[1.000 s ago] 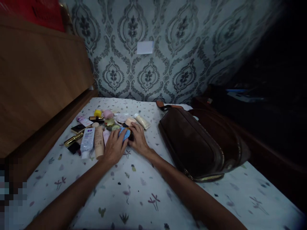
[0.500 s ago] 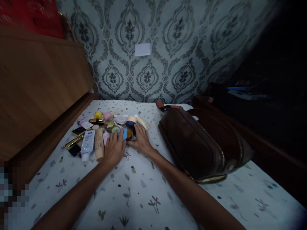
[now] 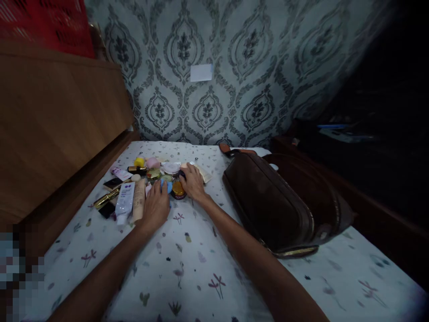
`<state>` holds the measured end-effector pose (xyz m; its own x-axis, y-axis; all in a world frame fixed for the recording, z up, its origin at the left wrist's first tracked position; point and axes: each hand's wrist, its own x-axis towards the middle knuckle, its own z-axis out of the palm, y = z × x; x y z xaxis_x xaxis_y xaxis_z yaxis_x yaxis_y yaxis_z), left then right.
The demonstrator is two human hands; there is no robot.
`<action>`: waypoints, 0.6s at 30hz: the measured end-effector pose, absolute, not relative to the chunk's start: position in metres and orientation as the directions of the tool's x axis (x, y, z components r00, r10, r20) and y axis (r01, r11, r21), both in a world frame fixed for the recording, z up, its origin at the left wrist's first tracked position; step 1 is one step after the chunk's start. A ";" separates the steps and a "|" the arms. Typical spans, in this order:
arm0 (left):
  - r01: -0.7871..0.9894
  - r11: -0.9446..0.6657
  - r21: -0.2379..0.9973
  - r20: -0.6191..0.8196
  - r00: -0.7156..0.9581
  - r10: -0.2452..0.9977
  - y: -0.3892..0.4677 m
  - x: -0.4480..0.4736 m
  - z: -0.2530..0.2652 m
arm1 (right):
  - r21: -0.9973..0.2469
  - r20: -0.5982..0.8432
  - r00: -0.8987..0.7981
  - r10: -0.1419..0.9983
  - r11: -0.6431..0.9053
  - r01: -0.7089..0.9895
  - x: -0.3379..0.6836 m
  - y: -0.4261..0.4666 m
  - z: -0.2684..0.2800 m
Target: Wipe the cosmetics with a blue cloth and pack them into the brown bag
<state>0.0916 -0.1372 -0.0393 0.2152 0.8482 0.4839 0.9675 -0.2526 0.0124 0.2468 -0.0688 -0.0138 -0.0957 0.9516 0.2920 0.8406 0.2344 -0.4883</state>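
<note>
Cosmetics lie in a cluster on a printed white sheet. My left hand rests at the cluster's front, fingers stretched over a small light-blue item and largely covering a pale pink item. Left of it are a beige tube and a white tube. My right hand curls over a dark-blue jar, hiding most of it; a cream-coloured tube lies beyond. Between my hands sits a round amber jar. A white round compact and a gold-green round container lie behind.
A dark brown bag with zips stands to the right on the sheet. At left is a wooden cabinet with a red bag on top. Patterned wallpaper rises behind.
My left hand has shifted slightly left with the light-blue item, uncovering more of the amber jar. My right hand has moved further back and left, over the dark-blue jar.
</note>
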 end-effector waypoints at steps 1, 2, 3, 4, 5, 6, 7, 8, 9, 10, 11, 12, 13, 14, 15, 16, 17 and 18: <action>0.965 -0.259 0.040 0.487 0.207 0.849 -0.137 0.090 -0.040 | -0.497 0.270 -0.081 0.959 0.212 0.841 0.247 -0.063 -0.012; 0.959 -0.273 0.073 0.497 0.203 0.844 -0.137 0.090 -0.039 | -0.509 0.251 -0.074 0.965 0.197 0.838 0.247 -0.058 -0.011; 0.948 -0.300 0.103 0.513 0.208 0.833 -0.138 0.089 -0.038 | -0.521 0.239 -0.072 0.968 0.191 0.832 0.248 -0.053 -0.011; 0.933 -0.337 0.124 0.535 0.224 0.815 -0.139 0.089 -0.037 | -0.534 0.237 -0.070 0.969 0.190 0.824 0.248 -0.048 -0.011; 0.914 -0.385 0.131 0.557 0.253 0.791 -0.140 0.090 -0.035 | -0.547 0.241 -0.066 0.968 0.192 0.815 0.249 -0.044 -0.012; 0.890 -0.439 0.121 0.575 0.298 0.762 -0.142 0.090 -0.034 | -0.560 0.251 -0.056 0.966 0.192 0.806 0.249 -0.040 -0.014; 0.864 -0.495 0.097 0.582 0.354 0.733 -0.144 0.091 -0.032 | -0.576 0.260 -0.039 0.965 0.188 0.796 0.249 -0.037 -0.016; 0.835 -0.547 0.062 0.575 0.418 0.703 -0.145 0.092 -0.030 | -0.588 0.270 -0.019 0.963 0.180 0.789 0.249 -0.035 -0.018; 0.806 -0.592 0.019 0.553 0.485 0.677 -0.147 0.094 -0.028 | -0.613 0.288 0.014 0.957 0.173 0.771 0.249 -0.034 -0.021; 0.779 -0.627 -0.028 0.519 0.547 0.657 -0.148 0.095 -0.026 | -0.663 0.317 0.064 0.946 0.173 0.728 0.250 -0.033 -0.024; 0.760 -0.646 -0.074 0.475 0.596 0.647 -0.149 0.097 -0.024 | -0.733 0.350 0.128 0.928 0.187 0.654 0.251 -0.032 -0.026; 0.754 -0.646 -0.116 0.433 0.624 0.651 -0.150 0.099 -0.022 | -0.811 0.375 0.201 0.905 0.215 0.544 0.252 -0.032 -0.029; 0.762 -0.629 -0.155 0.395 0.631 0.668 -0.150 0.101 -0.019 | -0.879 0.381 0.277 0.882 0.253 0.404 0.254 -0.033 -0.031; 0.783 -0.594 -0.186 0.367 0.616 0.697 -0.151 0.103 -0.016 | -0.923 0.367 0.345 0.864 0.291 0.254 0.256 -0.035 -0.033; 0.811 -0.546 -0.211 0.351 0.584 0.732 -0.151 0.104 -0.012 | -0.941 0.337 0.397 0.854 0.316 0.120 0.258 -0.039 -0.034; 0.839 -0.494 -0.228 0.346 0.544 0.764 -0.152 0.105 -0.009 | -0.946 0.302 0.430 0.851 0.322 0.028 0.260 -0.044 -0.035; 0.863 -0.444 -0.241 0.347 0.504 0.791 -0.152 0.107 -0.006 | -0.949 0.264 0.456 0.850 0.314 -0.037 0.263 -0.050 -0.036; 0.881 -0.401 -0.250 0.351 0.468 0.811 -0.152 0.108 -0.004 | -0.952 0.224 0.481 0.847 0.297 -0.079 0.265 -0.058 -0.036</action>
